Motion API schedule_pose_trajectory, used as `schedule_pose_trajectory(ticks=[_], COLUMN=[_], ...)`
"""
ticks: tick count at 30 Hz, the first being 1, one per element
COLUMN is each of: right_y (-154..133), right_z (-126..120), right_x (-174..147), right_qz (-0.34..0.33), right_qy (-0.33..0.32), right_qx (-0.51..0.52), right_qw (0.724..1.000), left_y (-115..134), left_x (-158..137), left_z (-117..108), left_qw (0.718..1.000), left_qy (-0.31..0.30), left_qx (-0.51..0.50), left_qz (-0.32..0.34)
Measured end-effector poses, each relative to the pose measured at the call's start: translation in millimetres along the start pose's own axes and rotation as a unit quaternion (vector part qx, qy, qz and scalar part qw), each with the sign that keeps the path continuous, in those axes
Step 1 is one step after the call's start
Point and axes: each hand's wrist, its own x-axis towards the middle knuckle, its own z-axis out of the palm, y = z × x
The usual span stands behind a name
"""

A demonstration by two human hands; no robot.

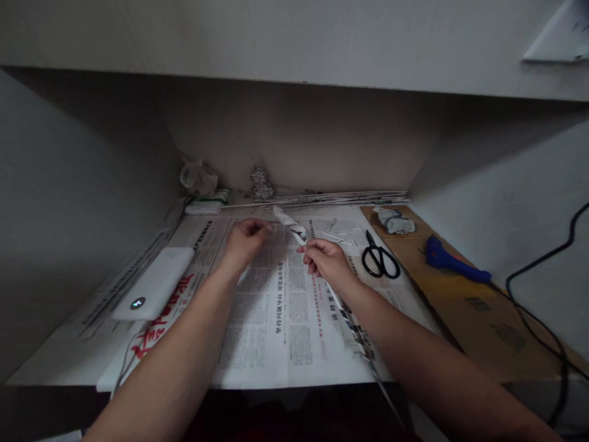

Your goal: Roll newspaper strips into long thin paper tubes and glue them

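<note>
**Rolled newspaper strip: light and floppy, easy to crush**

We've got the rolled paper strip up over the newspaper sheet. Our right hand is closed around its middle, while our left hand looks pinched near the upper end, though we can't tell if it actually touches. It probably weighs nothing, bends easily and dents; gripping near the tight part seems safest. The scissors sit just to the right.

Two bare forearms entering from six o'clock, converging toward twelve, left hand palm down with fingers curled in a pinch, right hand at its three o'clock, knuckles up, fingers closed
</note>
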Motion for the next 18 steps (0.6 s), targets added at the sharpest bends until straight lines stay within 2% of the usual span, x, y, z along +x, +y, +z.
schedule_pose_trajectory(ticks=[2, 4, 7, 9, 15, 18], right_y=[2.8, 6.3, 11.7, 14.2, 12.9, 9.0], right_z=[0.6, 1.2, 2.0, 2.2, 2.8, 5.3], right_x=[-0.1, -1.0, -2.3, -2.2, -3.2, -7.9], right_qz=[-0.035, -0.068, -0.109, -0.115, -0.058, -0.058], right_qy=[0.022, 0.033, 0.034, 0.021, -0.036, -0.046], right_qx=[-0.029, -0.072, -0.135, -0.152, -0.141, -0.153], right_qw=[0.999, 0.995, 0.984, 0.981, 0.988, 0.986], left_y=[0.6, -0.3, -2.4, -3.6, -4.4, -3.5], left_x=[-10.6, -21.2, -31.0, -31.3, -15.7, -10.7], left_z=[16.5, 32.3, 47.1, 49.2, 35.3, 29.5], left_qw=[0.985, 0.963, 0.950, 0.944, 0.924, 0.901], left_qy=[-0.123, -0.174, -0.159, -0.147, -0.102, -0.115], left_qx=[-0.066, -0.140, -0.194, -0.216, -0.267, -0.304], left_qz=[-0.100, -0.152, -0.186, -0.199, -0.253, -0.286])
